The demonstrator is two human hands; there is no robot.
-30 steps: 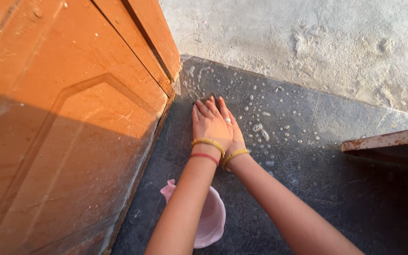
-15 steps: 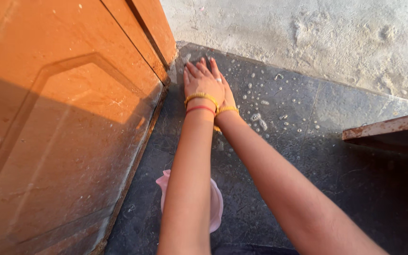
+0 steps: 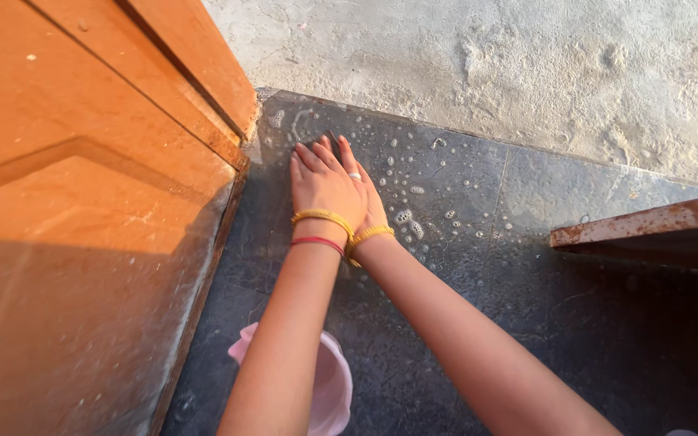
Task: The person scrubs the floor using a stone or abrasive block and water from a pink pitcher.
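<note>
Head view: left hand [image 3: 325, 184] laid flat, fingers stretched, over the right hand [image 3: 372, 211], both pressed on the wet dark stone floor [image 3: 478, 266] near its far left corner, just beside the orange door [image 3: 82, 210]. Dark edge of something under the fingertips, too hidden to name; grip of the right hand impossible to tell. Soap bubbles [image 3: 414, 192] scattered to the right of the hands. Pink tub [image 3: 329, 387] below the left forearm, near the floor's near edge.
</note>
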